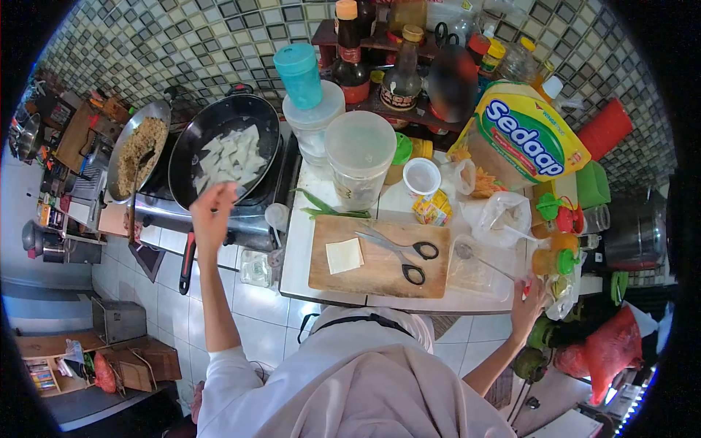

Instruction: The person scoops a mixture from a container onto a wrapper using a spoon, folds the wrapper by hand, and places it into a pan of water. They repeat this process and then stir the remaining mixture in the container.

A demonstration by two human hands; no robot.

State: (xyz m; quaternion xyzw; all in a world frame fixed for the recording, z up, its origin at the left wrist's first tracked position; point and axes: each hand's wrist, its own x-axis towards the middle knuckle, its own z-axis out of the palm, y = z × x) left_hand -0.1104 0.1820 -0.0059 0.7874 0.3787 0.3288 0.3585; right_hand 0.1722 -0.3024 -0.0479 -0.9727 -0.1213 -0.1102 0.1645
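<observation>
My left hand (212, 213) is over the front rim of a black frying pan (182, 164), fingers curled together. A small greyish bit shows at the fingertips, too blurred to name. Pale cut pieces (232, 157) lie heaped in the pan. My right hand (527, 306) is at the counter's right front edge, fingers bent around a small red thing (526, 289) that I cannot make out. Close by is the handle end of a spoon (491, 265), which lies across a clear plastic container (475, 281). Black-handled scissors (398, 252) and a pale square wrapper sheet (344, 256) rest on a wooden cutting board (380, 285).
Left of the pan, a wok (117, 164) holds brown crumbly food and a ladle. Behind the board stand a lidded tub (360, 153), a turquoise cup (297, 73) and a yellow Sedaap bag (522, 135). Sauce bottles (401, 80) line the rack. The pan handle (188, 266) juts forward.
</observation>
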